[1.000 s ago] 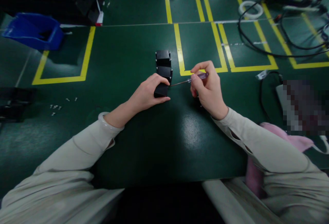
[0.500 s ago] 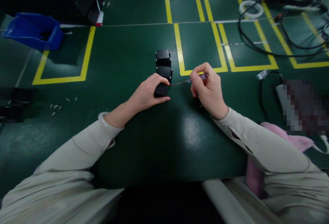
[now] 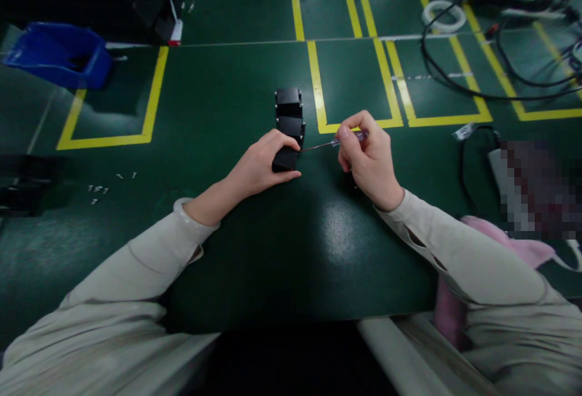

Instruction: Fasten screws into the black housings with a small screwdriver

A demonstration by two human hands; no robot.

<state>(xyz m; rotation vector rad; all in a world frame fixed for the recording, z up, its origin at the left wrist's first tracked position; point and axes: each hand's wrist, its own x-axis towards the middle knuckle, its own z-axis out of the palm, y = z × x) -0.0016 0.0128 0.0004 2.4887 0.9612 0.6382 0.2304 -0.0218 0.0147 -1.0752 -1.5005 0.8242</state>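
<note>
In the head view, a small black box point(image 3: 285, 159) is gripped by the left hand point(image 3: 259, 165) on the green surface point(image 3: 273, 250). A thin screwdriver point(image 3: 334, 142) is pinched in the right hand point(image 3: 370, 156); it is laid sideways, its tip touching the box's right side.

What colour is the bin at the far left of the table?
Blue; the bin shows clearly in the head view.

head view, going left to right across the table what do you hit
blue bin → loose screws → left hand on a black block → small screwdriver → right hand → white tape ring → black cable loop
</note>
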